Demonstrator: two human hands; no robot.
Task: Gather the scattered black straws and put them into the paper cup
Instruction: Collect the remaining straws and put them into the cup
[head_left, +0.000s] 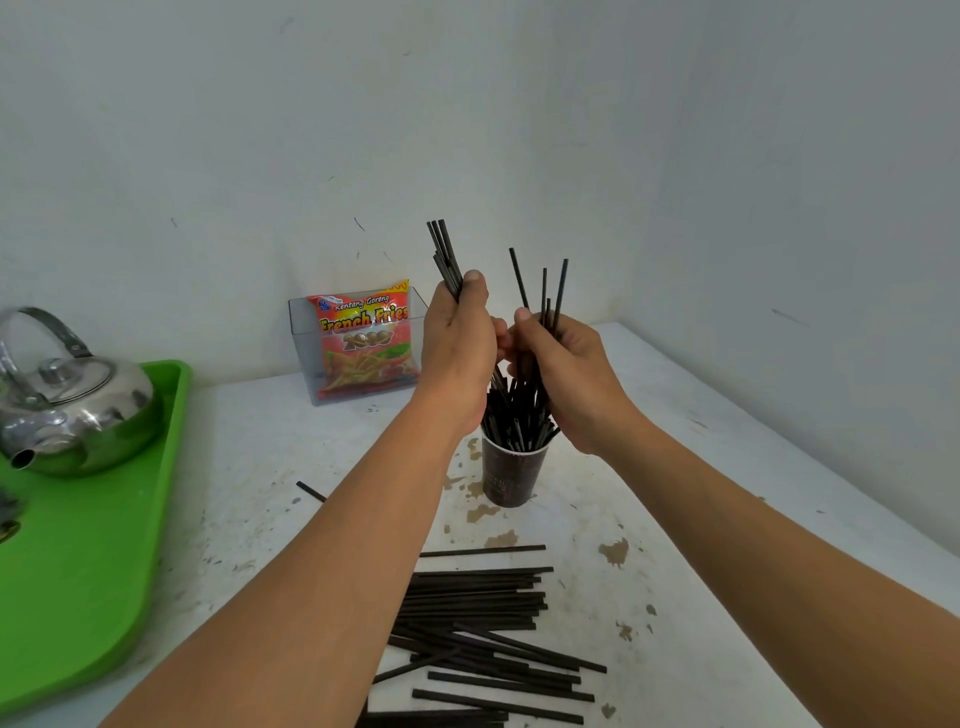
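Observation:
A dark brown paper cup (511, 475) stands upright in the middle of the white table, with several black straws sticking out of its top. My left hand (457, 348) is raised above the cup and grips a bundle of black straws (444, 254) that point up. My right hand (563, 374) is beside it, closed around several more straws (550, 291), whose lower ends reach down into the cup. A pile of loose black straws (483, 623) lies on the table near me, between my forearms. One single straw (310, 491) lies left of my left forearm.
A green tray (93, 561) at the left edge carries a steel kettle (67, 405). A clear plastic box with a French fries snack bag (363, 343) stands against the back wall. Walls close the table at the back and right. The tabletop (675, 467) is stained.

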